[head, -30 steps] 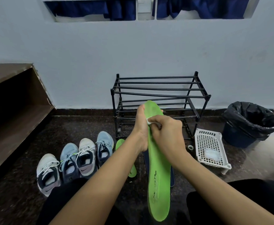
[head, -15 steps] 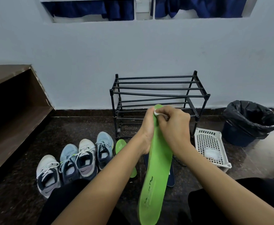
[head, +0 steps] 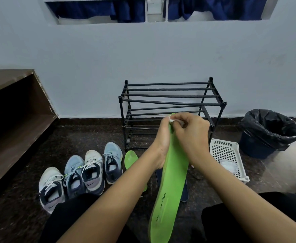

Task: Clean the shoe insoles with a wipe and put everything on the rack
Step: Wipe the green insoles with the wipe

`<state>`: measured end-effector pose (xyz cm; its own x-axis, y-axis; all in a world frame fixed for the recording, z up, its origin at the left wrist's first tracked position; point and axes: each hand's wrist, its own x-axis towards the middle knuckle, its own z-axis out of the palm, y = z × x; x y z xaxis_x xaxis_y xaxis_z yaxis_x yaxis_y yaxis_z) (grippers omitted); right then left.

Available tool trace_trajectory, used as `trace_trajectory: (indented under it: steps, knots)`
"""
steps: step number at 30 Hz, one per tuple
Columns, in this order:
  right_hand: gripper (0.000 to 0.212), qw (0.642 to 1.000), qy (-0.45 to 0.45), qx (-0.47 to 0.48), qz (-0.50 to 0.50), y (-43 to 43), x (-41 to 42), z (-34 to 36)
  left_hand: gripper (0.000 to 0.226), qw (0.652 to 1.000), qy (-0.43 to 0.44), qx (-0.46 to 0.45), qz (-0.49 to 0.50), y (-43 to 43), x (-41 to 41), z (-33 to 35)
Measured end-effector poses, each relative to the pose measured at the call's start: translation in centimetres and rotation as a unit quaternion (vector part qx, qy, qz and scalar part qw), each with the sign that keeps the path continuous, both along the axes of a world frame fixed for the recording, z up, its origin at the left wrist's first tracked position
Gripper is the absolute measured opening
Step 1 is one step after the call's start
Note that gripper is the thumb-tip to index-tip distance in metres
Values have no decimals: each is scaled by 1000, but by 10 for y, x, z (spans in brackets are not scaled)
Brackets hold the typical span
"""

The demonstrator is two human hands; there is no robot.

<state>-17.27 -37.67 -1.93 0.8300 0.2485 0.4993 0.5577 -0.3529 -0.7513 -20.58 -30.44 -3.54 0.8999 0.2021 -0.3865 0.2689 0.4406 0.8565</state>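
A pale grey-blue wall (head: 161,55) fills the back, with a window recess (head: 154,9) at the top, where dark blue curtains (head: 84,7) hang. The floor (head: 84,137) is dark speckled stone. At the left stands a brown wooden shelf unit (head: 12,120), its inside in shadow

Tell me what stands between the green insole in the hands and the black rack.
Nothing visible does. The left hand holds the green insole up, the right hand pinches the wipe at its top end, and the rack stands just behind with bare bars. The shoes and the white basket sit off to either side.
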Motion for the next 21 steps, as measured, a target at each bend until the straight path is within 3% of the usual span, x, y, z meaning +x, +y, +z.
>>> trace_trajectory:
  steps: [8,13,21]
  knots:
    - [20,1000,-7,9,-4,3,-2,-4,61,1000,-17,9,9,2,0,-2]
    - [21,999,-8,22,34,8,-15,-11,74,999,1,30,46,17,2,-2]
    - [19,998,-50,23,5,8,3,-8,62,999,-18,30,39,5,3,-5]
